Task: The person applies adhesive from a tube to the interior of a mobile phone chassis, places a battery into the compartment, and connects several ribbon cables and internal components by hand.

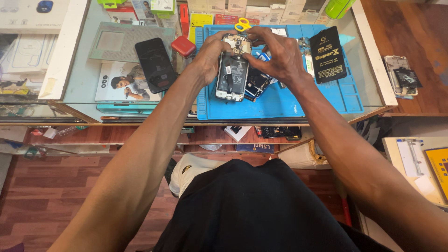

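Phone-repair shop; glass counter [368,56], opened phone [232,74]

Blue mat [298,100] on glass counter [84,79]

Both hands cover the top end of the opened phone [232,74]; fingertip contact there is hidden, possibly on the board. Both elbows are cut off by the frame's bottom edge.

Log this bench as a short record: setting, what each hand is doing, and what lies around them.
setting: glass counter with a blue work mat
left hand: holds the opened phone at its upper left edge
right hand: fingers at the phone's top end
left of mat: black phone, red case
top of mat: yellow scissors
right of mat: black packet
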